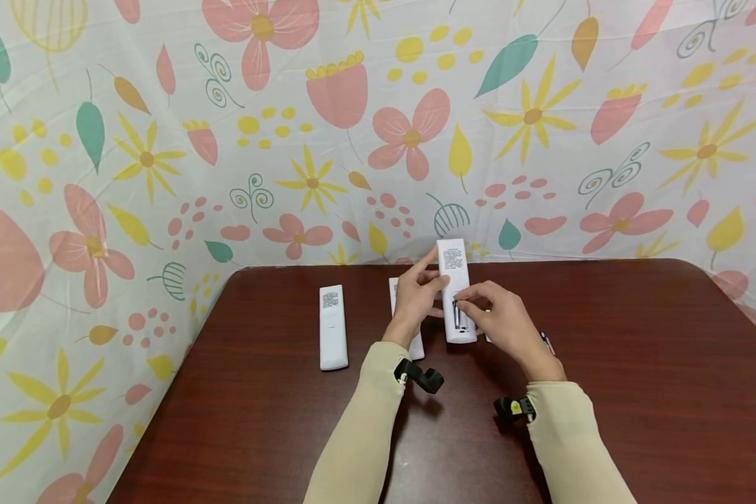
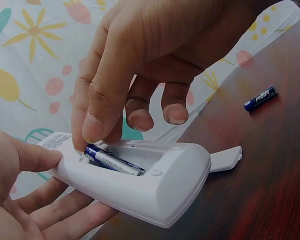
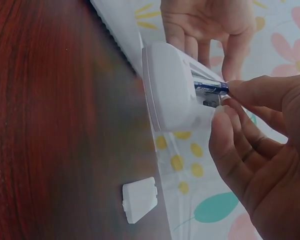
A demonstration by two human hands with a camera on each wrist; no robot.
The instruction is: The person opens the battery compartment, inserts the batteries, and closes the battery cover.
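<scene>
My left hand holds a white remote control from its left side, raised above the table, back facing up and its battery bay uncovered. One battery, dark blue and silver, lies tilted in the bay, one end raised. At that raised end, the thumb and a fingertip of my right hand pinch the battery; its other fingers hang loosely curled in the left wrist view. The white battery cover lies on the table beside the remote. Farther right is a loose blue battery.
On the dark wooden table, a second white remote lies face down at the left. Another remote is partly hidden behind my left hand. A flowered cloth hangs along the table's back edge.
</scene>
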